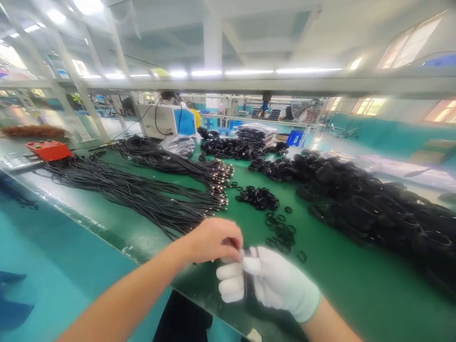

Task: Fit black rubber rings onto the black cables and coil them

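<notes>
My right hand (267,280) wears a white glove and is closed around a coiled black cable bundle (248,278) near the table's front edge. My bare left hand (215,239) pinches the top of that same bundle with thumb and fingers. Just beyond the hands, small black rings (281,232) lie scattered on the green table (249,223). A long pile of straight black cables (142,194) with metal ends lies to the left of the hands.
A large heap of coiled black cables (370,204) fills the right side. More coils and bagged stacks (249,140) sit at the back, beside a white machine (166,121). An orange button box (48,149) stands far left. The floor (53,256) is teal.
</notes>
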Available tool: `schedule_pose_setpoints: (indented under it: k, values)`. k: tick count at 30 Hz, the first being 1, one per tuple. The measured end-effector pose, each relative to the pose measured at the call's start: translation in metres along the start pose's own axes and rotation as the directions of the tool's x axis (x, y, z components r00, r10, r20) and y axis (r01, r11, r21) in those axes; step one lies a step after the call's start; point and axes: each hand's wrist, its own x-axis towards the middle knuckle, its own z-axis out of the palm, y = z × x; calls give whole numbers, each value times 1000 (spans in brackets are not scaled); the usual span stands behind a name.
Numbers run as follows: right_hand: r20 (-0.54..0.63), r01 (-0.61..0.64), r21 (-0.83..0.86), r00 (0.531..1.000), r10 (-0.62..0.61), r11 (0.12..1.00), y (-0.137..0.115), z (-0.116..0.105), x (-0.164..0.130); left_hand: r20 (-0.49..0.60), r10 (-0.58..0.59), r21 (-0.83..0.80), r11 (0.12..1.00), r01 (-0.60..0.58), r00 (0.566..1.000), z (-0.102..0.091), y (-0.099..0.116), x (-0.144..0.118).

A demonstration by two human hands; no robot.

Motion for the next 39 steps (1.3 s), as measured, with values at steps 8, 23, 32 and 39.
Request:
schedule_pose_setpoints:
  k: [8, 23, 32, 39]
  values:
    - [29, 152, 249, 986, -165, 956, -1, 6, 9, 42, -118, -218, 968, 125, 992, 17, -31, 7]
    - [-376, 566, -52, 752, -541, 823, -37, -22, -2, -97, -135, 587, 792, 166, 986, 55, 21, 5]
    - [-218, 346, -194, 897, -384, 918, -19, -3, 10, 73, 267, 677, 694, -245, 961, 8, 18, 10]
    - [-50, 188, -17, 981, -188, 982, -4, 2, 9, 168, 288, 387, 860, -332, 943, -15, 2, 23]
